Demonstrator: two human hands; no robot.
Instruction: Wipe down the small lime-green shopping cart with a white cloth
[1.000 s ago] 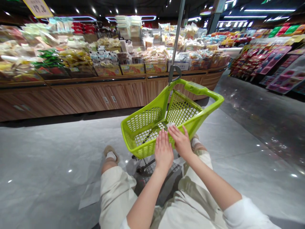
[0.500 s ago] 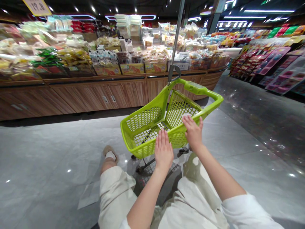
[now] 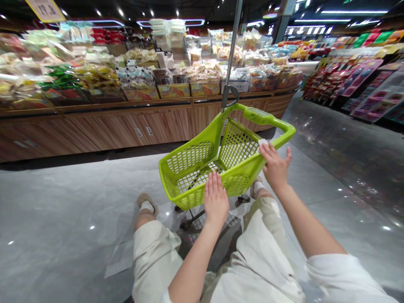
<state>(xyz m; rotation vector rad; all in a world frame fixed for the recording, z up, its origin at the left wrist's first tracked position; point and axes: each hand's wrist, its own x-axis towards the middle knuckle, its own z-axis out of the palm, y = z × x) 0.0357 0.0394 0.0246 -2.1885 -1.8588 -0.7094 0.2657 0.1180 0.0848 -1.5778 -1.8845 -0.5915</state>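
Note:
A lime-green plastic cart basket (image 3: pixel 185 162) stands in front of my knees on a small wheeled frame. My left hand (image 3: pixel 216 200) lies flat on its near rim, fingers stretched and together, holding nothing. My right hand (image 3: pixel 275 166) is on the basket's right rim, just below the green handle (image 3: pixel 264 118). Its thumb and forefinger press a small white wipe (image 3: pixel 262 142) against the rim while the other fingers spread out. The basket looks empty inside.
A grey pole (image 3: pixel 231 50) rises from the cart's far end. Behind it runs a wood-fronted display counter (image 3: pixel 132 124) piled with packaged food. Shelves of colourful goods (image 3: pixel 360 78) line the right aisle. The floor (image 3: pixel 63 198) is glossy grey tile.
My right hand has slid with the white wipe from the basket's near rim, beside my left hand, up along the right rim toward the handle. My left hand has stayed put.

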